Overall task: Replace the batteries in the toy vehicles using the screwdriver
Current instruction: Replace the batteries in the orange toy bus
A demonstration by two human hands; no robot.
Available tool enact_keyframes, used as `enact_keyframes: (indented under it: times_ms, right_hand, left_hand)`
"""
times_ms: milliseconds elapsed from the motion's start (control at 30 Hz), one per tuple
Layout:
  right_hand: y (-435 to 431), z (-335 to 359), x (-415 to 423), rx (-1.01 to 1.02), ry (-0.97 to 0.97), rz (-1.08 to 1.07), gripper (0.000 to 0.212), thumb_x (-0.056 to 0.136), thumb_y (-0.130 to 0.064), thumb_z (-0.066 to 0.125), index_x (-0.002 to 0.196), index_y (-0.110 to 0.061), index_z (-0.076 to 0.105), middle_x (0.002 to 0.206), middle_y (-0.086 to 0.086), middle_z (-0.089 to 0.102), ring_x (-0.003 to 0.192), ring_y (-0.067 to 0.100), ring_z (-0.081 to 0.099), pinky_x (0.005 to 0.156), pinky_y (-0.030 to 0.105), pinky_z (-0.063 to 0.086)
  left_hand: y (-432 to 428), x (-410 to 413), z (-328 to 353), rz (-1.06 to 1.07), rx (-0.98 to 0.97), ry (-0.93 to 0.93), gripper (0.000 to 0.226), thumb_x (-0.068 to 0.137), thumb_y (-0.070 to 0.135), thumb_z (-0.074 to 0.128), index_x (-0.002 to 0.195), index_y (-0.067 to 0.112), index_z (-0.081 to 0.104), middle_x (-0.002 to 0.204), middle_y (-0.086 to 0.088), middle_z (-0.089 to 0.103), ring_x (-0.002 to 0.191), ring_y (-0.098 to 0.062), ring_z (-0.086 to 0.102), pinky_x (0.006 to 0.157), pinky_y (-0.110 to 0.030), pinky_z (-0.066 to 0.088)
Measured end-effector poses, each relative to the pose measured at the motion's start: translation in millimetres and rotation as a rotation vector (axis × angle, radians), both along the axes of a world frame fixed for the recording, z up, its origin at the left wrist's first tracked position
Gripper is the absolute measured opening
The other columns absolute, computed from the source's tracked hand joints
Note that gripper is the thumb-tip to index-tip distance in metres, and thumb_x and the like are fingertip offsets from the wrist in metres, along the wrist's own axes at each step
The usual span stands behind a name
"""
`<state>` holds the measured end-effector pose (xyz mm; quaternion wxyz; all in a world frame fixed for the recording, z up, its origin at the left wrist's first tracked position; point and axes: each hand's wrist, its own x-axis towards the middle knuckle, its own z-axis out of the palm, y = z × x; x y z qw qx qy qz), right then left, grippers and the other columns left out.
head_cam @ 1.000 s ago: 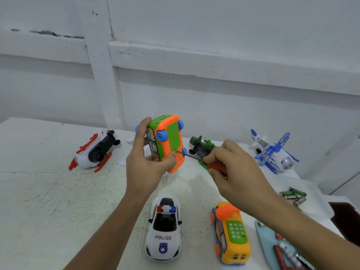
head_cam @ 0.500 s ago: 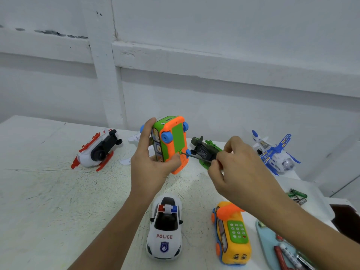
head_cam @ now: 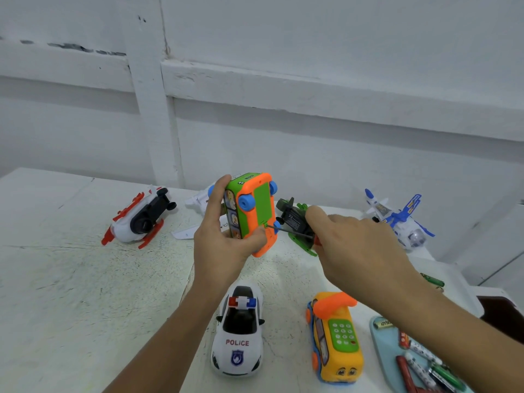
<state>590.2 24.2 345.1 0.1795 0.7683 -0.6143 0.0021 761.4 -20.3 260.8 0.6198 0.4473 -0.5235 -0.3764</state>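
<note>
My left hand [head_cam: 224,242] grips a green and orange toy bus [head_cam: 252,208], held up on end above the table with its underside and blue wheels facing right. My right hand [head_cam: 357,248] pinches a screwdriver [head_cam: 292,231] with an orange-red handle; its thin dark shaft points left and its tip touches the lower edge of the green battery cover. Most of the handle is hidden inside my fingers.
On the white table [head_cam: 71,293] lie a white and red toy [head_cam: 139,219] on its side, a green helicopter [head_cam: 297,222], a blue and white plane [head_cam: 397,219], a police car [head_cam: 239,330] and a yellow phone bus [head_cam: 336,338]. Loose batteries [head_cam: 432,280] and a blue tray [head_cam: 380,344] of batteries sit at right.
Both hands stay on the toy bus and screwdriver. My right hand's fingers have shifted on the handle, now covering most of its orange-red grip, with the tip still at the cover.
</note>
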Motion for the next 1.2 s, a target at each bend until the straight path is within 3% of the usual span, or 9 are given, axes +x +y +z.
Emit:
enact_keyframes:
  times_ms: [67,167,267,333,467,633,800,1033,1200]
  right_hand:
    - [0,0,2,-0.083,-0.017,0.059,0.063,0.052,0.001,0.074,0.084,-0.021,0.024,0.058,-0.006,0.0,0.044,0.009,-0.003,0.049,0.019,0.001]
    - [-3,-9,-3,-0.155,-0.085,0.105,0.059,0.043,0.008,0.073,0.084,-0.017,0.038,0.062,-0.007,-0.003,0.046,0.009,-0.006,0.052,0.017,-0.002]
    - [0,-8,-5,-0.096,-0.089,0.076,0.065,0.053,-0.007,0.083,0.092,-0.02,0.033,0.062,-0.009,0.022,0.043,0.018,0.021,0.047,0.02,0.001]
    - [-1,-7,-10,-0.046,-0.148,0.098,0.047,0.081,-0.025,0.068,0.095,-0.025,0.023,0.073,-0.008,0.041,0.059,0.021,0.041,0.043,0.028,0.021]
    - [2,2,-27,0.117,-0.477,0.152,0.021,0.089,-0.029,0.056,0.094,-0.026,0.036,0.074,-0.01,0.054,0.071,0.01,0.052,0.064,0.026,0.044]
    - [-6,17,-52,0.312,-0.915,0.059,0.022,0.081,-0.012,0.064,0.088,-0.033,0.059,0.076,-0.006,0.063,0.058,0.004,0.051,0.061,0.025,0.044]
    - [-15,32,-65,0.257,-1.398,0.171,0.032,0.074,0.009,0.072,0.093,-0.016,0.069,0.076,0.005,0.069,0.061,0.02,0.057,0.055,0.026,0.047]
    - [-34,38,-58,0.123,-2.101,0.163,0.019,0.059,-0.007,0.073,0.077,-0.012,0.068,0.072,0.004,0.066,0.059,0.013,0.053,0.051,0.018,0.043]
    - [-39,36,-37,0.064,-2.353,0.135,0.023,0.092,-0.028,0.057,0.077,-0.01,0.059,0.075,0.002,0.068,0.058,0.016,0.061,0.048,0.022,0.047]
  left_hand:
    - [2,-3,-1,-0.002,0.012,0.014,0.089,0.075,-0.005,0.078,0.133,0.052,0.041,0.123,0.025,0.056,0.093,0.001,0.069,0.065,-0.014,0.054]
    - [4,-4,0,0.002,0.043,0.054,0.087,0.076,-0.005,0.077,0.132,0.052,0.042,0.116,0.029,0.059,0.09,0.0,0.071,0.065,-0.016,0.055]
    - [5,-6,1,0.015,0.097,0.096,0.084,0.078,-0.001,0.076,0.134,0.052,0.043,0.104,0.037,0.061,0.089,0.006,0.069,0.064,-0.023,0.06]
    - [5,-8,3,0.007,0.153,0.15,0.082,0.081,0.001,0.075,0.136,0.052,0.042,0.104,0.035,0.061,0.086,0.002,0.07,0.063,-0.034,0.062]
    - [4,-7,8,-0.051,0.315,0.311,0.078,0.087,0.004,0.07,0.141,0.05,0.037,0.11,-0.002,0.065,0.08,-0.018,0.074,0.052,-0.033,0.058]
    - [5,-7,14,-0.128,0.428,0.434,0.062,0.091,0.01,0.066,0.133,0.049,0.043,0.101,0.007,0.069,0.082,-0.03,0.075,0.056,-0.04,0.06]
    - [8,-10,18,-0.212,0.507,0.502,0.058,0.091,0.017,0.065,0.138,0.043,0.043,0.127,-0.006,0.062,0.084,-0.037,0.074,0.056,-0.039,0.059]
    - [12,-19,21,-0.306,0.558,0.545,0.049,0.093,0.019,0.063,0.134,0.039,0.047,0.121,-0.012,0.066,0.082,-0.04,0.074,0.062,-0.043,0.062]
    - [15,-28,25,-0.349,0.613,0.598,0.049,0.091,0.019,0.065,0.136,0.032,0.049,0.114,-0.016,0.07,0.086,-0.043,0.073,0.057,-0.04,0.06]
